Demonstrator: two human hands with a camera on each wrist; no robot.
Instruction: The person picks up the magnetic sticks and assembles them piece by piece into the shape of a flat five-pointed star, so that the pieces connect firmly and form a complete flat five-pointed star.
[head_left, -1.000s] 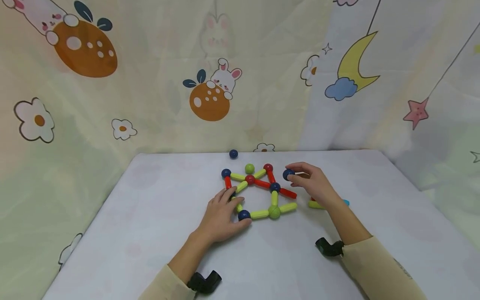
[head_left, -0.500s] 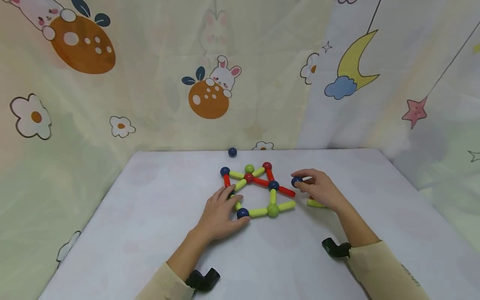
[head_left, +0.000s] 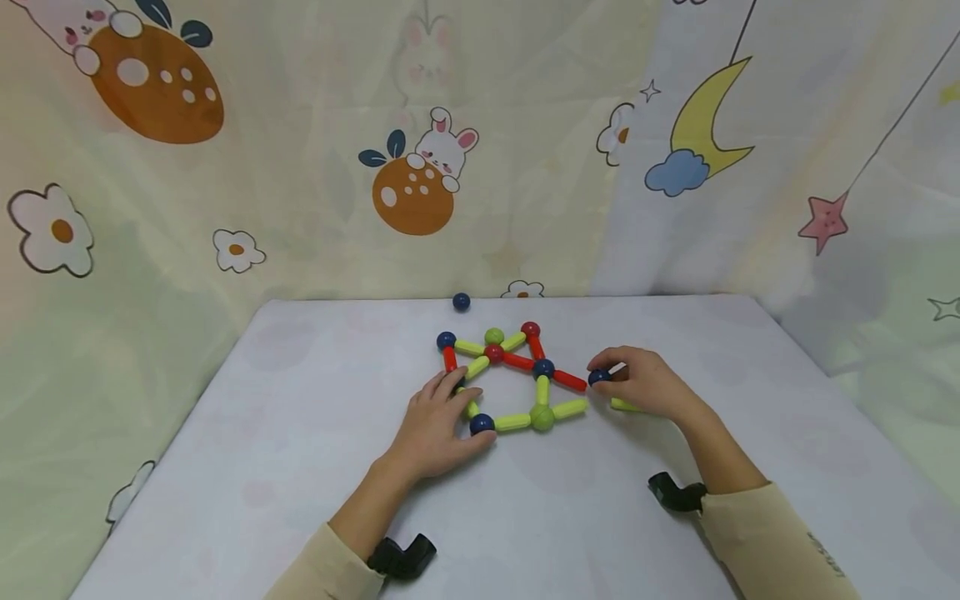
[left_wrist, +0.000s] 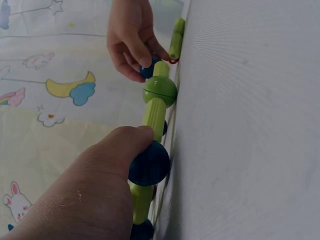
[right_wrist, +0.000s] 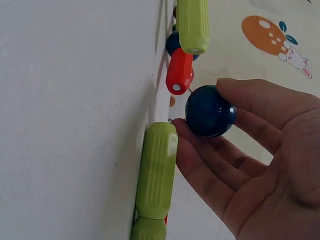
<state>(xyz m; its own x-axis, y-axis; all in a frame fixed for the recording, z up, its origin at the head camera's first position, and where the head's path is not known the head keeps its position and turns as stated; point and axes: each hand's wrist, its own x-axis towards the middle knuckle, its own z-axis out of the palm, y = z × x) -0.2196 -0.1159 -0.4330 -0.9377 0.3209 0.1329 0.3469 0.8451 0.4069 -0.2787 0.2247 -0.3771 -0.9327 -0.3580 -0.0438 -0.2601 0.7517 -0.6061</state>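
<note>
My right hand (head_left: 647, 383) pinches a blue ball (right_wrist: 210, 111) between thumb and fingers. The ball is close to the end of a red magnetic rod (head_left: 570, 381) that sticks out of the flat rod-and-ball frame on the table. My left hand (head_left: 438, 427) lies spread over the frame's left side, its thumb against a blue corner ball (left_wrist: 150, 164) and its fingertips covering another blue ball and part of the rods. At the frame's near right, a green ball (head_left: 542, 417) carries a yellow-green rod (head_left: 570, 409) with a free end.
Loose yellow-green rods (right_wrist: 157, 170) lie on the white table (head_left: 300, 500) under and beside my right hand, with a bit of red behind them. A loose blue ball (head_left: 461, 302) sits at the table's back edge, in front of a printed cloth backdrop (head_left: 315, 167).
My right hand has moved down and slightly right with the blue ball, bringing it near the red rod's end. The left hand has stayed on the frame.
</note>
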